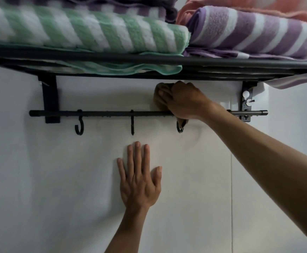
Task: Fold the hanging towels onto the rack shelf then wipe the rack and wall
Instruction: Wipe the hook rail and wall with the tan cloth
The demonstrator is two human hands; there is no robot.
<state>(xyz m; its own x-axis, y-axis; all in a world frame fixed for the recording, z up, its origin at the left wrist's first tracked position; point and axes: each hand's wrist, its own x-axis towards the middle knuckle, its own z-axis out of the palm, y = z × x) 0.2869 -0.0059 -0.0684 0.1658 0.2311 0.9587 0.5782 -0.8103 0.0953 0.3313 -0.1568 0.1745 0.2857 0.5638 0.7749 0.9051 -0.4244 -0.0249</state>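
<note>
a: cloth [160,99] first, where is it relative to the right hand [182,101]?

b: bunched under the fingers of that hand, showing tan-brown just past the fingertips, on the side toward the left hand's column. it's pressed to the white wall [76,179] between the rack shelf [112,58] above the hand and the black rail [103,113] right at the heel of the hand.

a: and the hand's shape?

b: closed over the cloth, knuckles toward the camera, forearm coming in long from the lower right and crossing the rail. a bit of cloth seems to poke out beneath the hand by the nearest hook [180,127].

a: left hand [139,181]?

b: well below the right one, flat on the wall, fingers spread wide and pointing up, holding nothing. its fingertips sit just under the middle hook [132,123].

a: towels?

b: above both hands on the shelf: a folded green striped towel [86,31] over the left hand's side, a purple striped towel [258,33] above and beyond the right hand, with an orange towel [258,6] behind that.
</note>
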